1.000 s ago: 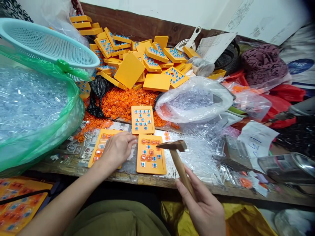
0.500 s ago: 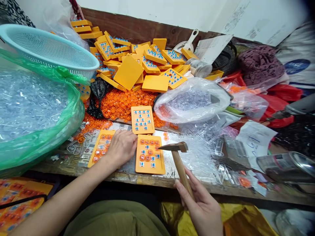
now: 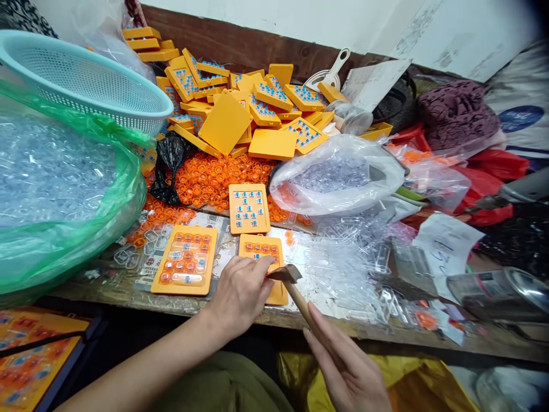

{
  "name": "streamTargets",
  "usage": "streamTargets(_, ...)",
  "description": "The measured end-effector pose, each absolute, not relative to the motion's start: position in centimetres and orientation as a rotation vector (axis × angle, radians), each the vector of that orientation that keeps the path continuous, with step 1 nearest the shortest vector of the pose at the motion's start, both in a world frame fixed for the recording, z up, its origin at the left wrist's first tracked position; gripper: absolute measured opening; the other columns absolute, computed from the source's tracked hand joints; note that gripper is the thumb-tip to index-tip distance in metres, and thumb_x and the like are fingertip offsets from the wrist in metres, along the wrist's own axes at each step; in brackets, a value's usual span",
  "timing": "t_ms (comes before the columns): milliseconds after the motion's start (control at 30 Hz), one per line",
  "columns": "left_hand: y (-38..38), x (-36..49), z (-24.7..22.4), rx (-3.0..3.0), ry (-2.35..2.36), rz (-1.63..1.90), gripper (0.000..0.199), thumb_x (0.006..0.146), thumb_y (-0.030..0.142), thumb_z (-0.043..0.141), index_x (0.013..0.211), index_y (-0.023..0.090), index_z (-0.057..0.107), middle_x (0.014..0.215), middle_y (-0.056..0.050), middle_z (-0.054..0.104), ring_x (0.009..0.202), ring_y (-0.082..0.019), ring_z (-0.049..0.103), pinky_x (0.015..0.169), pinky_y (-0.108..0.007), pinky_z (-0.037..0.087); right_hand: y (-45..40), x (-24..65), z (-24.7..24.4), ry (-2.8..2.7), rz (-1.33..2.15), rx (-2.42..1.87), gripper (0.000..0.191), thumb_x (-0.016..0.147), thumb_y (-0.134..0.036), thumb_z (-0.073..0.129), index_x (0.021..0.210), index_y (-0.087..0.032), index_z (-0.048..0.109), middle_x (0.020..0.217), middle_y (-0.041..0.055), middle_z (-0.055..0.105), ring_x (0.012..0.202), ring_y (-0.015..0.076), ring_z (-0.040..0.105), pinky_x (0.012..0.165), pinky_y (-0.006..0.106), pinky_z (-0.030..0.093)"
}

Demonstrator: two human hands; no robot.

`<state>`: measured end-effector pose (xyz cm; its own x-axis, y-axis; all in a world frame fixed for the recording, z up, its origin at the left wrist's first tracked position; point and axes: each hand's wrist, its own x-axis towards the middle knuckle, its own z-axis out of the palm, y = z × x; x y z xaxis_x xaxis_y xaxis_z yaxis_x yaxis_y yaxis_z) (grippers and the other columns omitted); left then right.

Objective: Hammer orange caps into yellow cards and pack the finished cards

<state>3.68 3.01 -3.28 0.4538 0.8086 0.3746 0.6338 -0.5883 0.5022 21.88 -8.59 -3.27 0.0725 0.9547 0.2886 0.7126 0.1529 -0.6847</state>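
In my right hand [image 3: 349,363] is a hammer [image 3: 304,303], gripped by its wooden handle, with its dark metal head over a yellow-orange panel [image 3: 277,296]. My left hand [image 3: 242,292] lies across the lower left of that panel, fingers curled and thumb beside the hammer head; what its fingertips hold, if anything, is hidden. Orange rings and blue-centred switches show along the panel's upper rows. Left of the hand sits a second panel [image 3: 184,289] fitted with orange caps and clear pieces. A third panel [image 3: 249,229] behind carries only small blue-centred switches.
Loose orange rings [image 3: 223,180] lie behind the panels, under a heap of yellow-orange panels [image 3: 225,123]. A green bag [image 3: 128,200] of clear parts and a blue basket [image 3: 141,103] stand left. A white bag [image 3: 295,197], clear pieces [image 3: 343,274] and a can [image 3: 476,289] are right.
My left hand has moved right, from beside the left panel onto the front right one. The hammer head has come down and left toward its fingers.
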Motion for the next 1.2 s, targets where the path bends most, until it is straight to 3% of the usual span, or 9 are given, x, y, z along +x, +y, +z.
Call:
streamTargets(200,2.6,4.0,-4.0,2.296,1.254,0.915,0.024,0.080,0.015,0.059,0.104,0.019,0.057,0.081,-0.006,0.069,0.076,-0.022,0.065,0.070,-0.036,0.053,-8.5,21.5,-2.9,-1.593,0.288,-1.573,0.050,0.082,-0.013,0.061,0.126,-0.036,0.056,0.114,-0.0028,0.069,0.092,0.0201,0.071,0.081,0.027,0.058)
streamTargets(333,2.6,3.8,-4.1,2.266,1.191,0.966,0.026,0.079,0.014,0.060,0.105,0.016,0.058,0.084,-0.007,0.070,0.079,-0.022,0.065,0.072,-0.035,0.053,-8.6,21.7,-3.5,-1.706,0.437,-1.597,0.047,0.083,-0.014,0.059,0.126,-0.033,0.057,0.113,-0.0012,0.070,0.094,0.0195,0.070,0.081,0.022,0.057)
streamTargets(467,5.8,1.2,-2.5,2.270,1.246,0.975,0.025,0.080,0.029,0.064,0.101,0.014,0.064,0.097,-0.010,0.071,0.091,-0.023,0.065,0.084,-0.036,0.051,-8.7,21.9,-3.7,-1.423,0.467,-1.723,0.035,0.079,-0.027,0.066,0.114,-0.027,0.068,0.112,0.0010,0.070,0.097,0.0235,0.069,0.088,0.028,0.055)
streamTargets(567,10.6,-1.3,-1.1,2.228,1.522,0.832,0.021,0.085,0.023,0.055,0.097,0.011,0.068,0.106,-0.015,0.069,0.101,-0.027,0.061,0.092,-0.042,0.045,-8.7,21.7,-3.4,-1.091,0.511,-1.877,0.042,0.075,-0.040,0.069,0.114,-0.024,0.068,0.116,0.0019,0.068,0.106,0.0263,0.065,0.098,0.035,0.048)
streamTargets(633,13.6,-2.2,-0.7,2.200,1.579,0.718,0.019,0.081,0.019,0.057,0.091,0.008,0.070,0.094,-0.016,0.071,0.089,-0.029,0.063,0.085,-0.046,0.046,-8.6,21.5,-3.4,-0.981,0.571,-1.915,0.048,0.073,-0.044,0.070,0.116,-0.023,0.067,0.119,0.0022,0.067,0.110,0.0269,0.063,0.101,0.036,0.045)
streamTargets(767,16.3,-2.3,-0.3,2.144,1.518,0.577,0.016,0.074,0.007,0.058,0.084,0.010,0.071,0.075,-0.006,0.071,0.074,-0.020,0.063,0.074,-0.034,0.048,-8.7,21.3,-3.9,-1.006,0.531,-1.910,0.047,0.074,-0.046,0.069,0.115,-0.022,0.068,0.121,0.0026,0.065,0.110,0.0272,0.063,0.105,0.039,0.039)
streamTargets(1000,9.0,-0.7,0.8,1.991,1.257,0.548,0.010,0.072,0.016,0.068,0.081,0.011,0.071,0.074,-0.004,0.069,0.064,-0.013,0.062,0.059,-0.021,0.049,-9.6,22.1,-4.5,-1.171,0.577,-1.889,0.041,0.073,-0.036,0.071,0.112,-0.024,0.069,0.112,0.0005,0.070,0.098,0.0243,0.069,0.087,0.030,0.055)
streamTargets(1200,2.6,-0.1,-2.6,2.097,0.960,0.699,0.013,0.081,0.010,0.056,0.081,0.012,0.069,0.083,-0.006,0.062,0.074,-0.014,0.060,0.067,-0.023,0.049,-9.5,21.1,-4.8,-1.504,0.556,-1.645,0.037,0.079,-0.021,0.067,0.115,-0.027,0.067,0.112,0.0004,0.070,0.094,0.0228,0.070,0.083,0.027,0.057)
